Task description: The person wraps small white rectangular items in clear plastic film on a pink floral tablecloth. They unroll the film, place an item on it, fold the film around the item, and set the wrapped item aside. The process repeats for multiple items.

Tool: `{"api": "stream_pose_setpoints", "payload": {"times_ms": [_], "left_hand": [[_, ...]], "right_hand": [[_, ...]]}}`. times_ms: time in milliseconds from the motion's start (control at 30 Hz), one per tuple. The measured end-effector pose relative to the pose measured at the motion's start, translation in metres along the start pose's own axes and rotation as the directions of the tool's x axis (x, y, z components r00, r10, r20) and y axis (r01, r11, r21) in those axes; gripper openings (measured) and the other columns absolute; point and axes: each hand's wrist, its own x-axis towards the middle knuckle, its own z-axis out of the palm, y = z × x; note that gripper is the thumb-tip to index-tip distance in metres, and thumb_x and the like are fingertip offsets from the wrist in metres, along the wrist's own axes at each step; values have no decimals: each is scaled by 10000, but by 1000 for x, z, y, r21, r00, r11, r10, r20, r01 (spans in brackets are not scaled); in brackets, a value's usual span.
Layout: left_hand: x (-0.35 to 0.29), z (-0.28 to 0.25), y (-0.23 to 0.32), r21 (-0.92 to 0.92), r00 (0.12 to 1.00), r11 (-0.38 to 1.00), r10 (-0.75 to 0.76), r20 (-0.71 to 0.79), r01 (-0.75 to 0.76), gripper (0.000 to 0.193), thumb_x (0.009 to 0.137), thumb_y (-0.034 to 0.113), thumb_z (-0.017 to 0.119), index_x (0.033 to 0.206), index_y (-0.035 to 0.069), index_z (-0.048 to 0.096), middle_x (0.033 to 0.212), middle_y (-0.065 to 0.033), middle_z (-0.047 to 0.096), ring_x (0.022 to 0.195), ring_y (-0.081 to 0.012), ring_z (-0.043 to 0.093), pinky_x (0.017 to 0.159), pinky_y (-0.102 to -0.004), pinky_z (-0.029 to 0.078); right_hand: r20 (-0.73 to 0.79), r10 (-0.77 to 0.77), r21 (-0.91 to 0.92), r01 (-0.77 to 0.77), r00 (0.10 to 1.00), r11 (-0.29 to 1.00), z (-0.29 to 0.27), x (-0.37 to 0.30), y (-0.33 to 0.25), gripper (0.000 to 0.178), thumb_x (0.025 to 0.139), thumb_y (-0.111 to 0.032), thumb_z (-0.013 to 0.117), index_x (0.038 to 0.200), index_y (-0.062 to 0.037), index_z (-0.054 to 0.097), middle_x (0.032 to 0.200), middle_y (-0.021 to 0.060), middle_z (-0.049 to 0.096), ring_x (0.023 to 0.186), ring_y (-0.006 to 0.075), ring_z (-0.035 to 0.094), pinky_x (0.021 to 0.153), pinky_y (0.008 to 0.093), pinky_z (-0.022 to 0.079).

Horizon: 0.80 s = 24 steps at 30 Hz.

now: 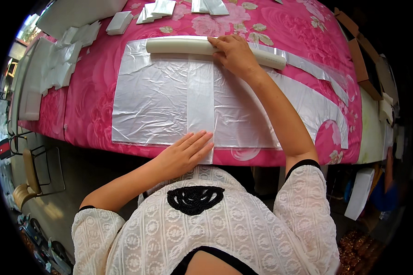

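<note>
Several thin white plastic bags [151, 105] lie flat across the table in front of me, creased, with cut-out handle ends at the right. A narrow folded strip of the same plastic [200, 105] runs over them toward me. My left hand [188, 149] lies flat on the strip's near end, fingers stretched out. Across the far edge of the plastic rests a white tube [176, 46]. My right hand [234, 54] grips this tube right of its middle, fingers over the top and thumb on the near side.
A pink flowered cloth [92, 103] covers the table. Stacks of folded white plastic [62, 59] sit at the left, and more small folded packs [156, 10] lie along the back. An open cardboard box [365, 68] stands at the right edge. A chair [30, 176] is at the left.
</note>
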Motion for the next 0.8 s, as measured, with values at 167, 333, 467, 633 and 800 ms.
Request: {"api": "stream_pose_setpoints", "payload": {"times_ms": [167,333,467,633,800], "left_hand": [[-16,-3,-12,-138,996,986,84,-39,-88,484,808,152,518,1263,5,441,1327,-144,440,1260,-267,404,1043,-395,336],[-18,-10,-23,-160,983,972,158,-93,-172,427,786,163,566,1180,6,519,1251,-140,511,1189,-277,481,988,-378,408],[-14,-16,-30,-361,967,922,48,-250,-139,490,692,151,673,1148,25,544,1244,-124,524,1168,-275,499,969,-384,426],[7,-32,-42,-117,985,993,-40,-168,21,583,646,176,682,1184,23,518,1237,-120,531,1174,-259,489,983,-391,394],[15,-23,-51,-173,953,974,-184,-242,144,548,654,159,643,1168,11,527,1066,-137,601,1010,-282,569,871,-393,443]], "right_hand": [[-4,-171,125,170,985,977,-15,-41,-42,450,727,13,565,1170,-63,566,1237,147,495,1195,327,401,1018,400,335],[281,-365,446,216,888,869,-30,-105,-78,466,663,18,569,1127,-28,579,1221,135,536,1173,298,464,984,377,390],[206,-295,413,191,933,891,-26,-118,-89,424,674,-14,597,1098,-28,580,1209,135,536,1130,298,498,948,383,415],[35,-201,234,188,979,954,-9,-122,-84,327,675,-46,630,1001,-32,616,1077,111,594,986,277,567,826,363,468],[0,-120,300,114,993,947,-13,-113,-84,213,693,-53,628,905,-45,644,862,65,642,782,238,602,681,331,495]]}}
